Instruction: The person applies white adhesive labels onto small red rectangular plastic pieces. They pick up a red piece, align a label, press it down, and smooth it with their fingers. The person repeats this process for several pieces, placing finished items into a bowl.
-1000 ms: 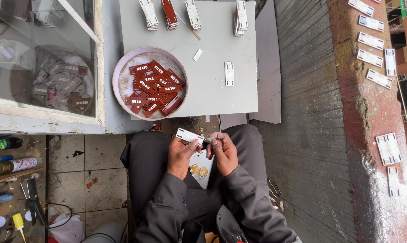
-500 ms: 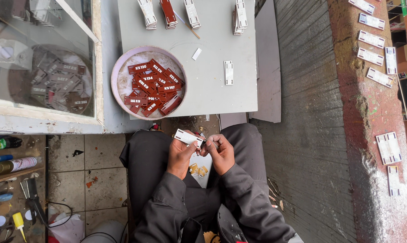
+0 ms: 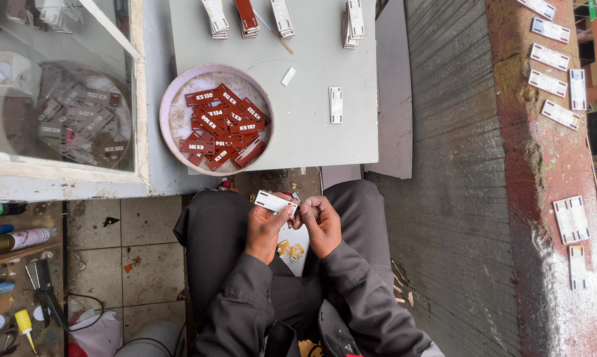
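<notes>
I am viewing the grey, flat worktop, smooth and matte. At its near left corner, the round pale basin is holding glossy dark red rectangular tags. Both hands are working together over the lap: my left hand is pinching the small white rectangular plate, and my right hand is closing on its end. Risk: the thin plate could slip, because the pinch is shallow.
</notes>
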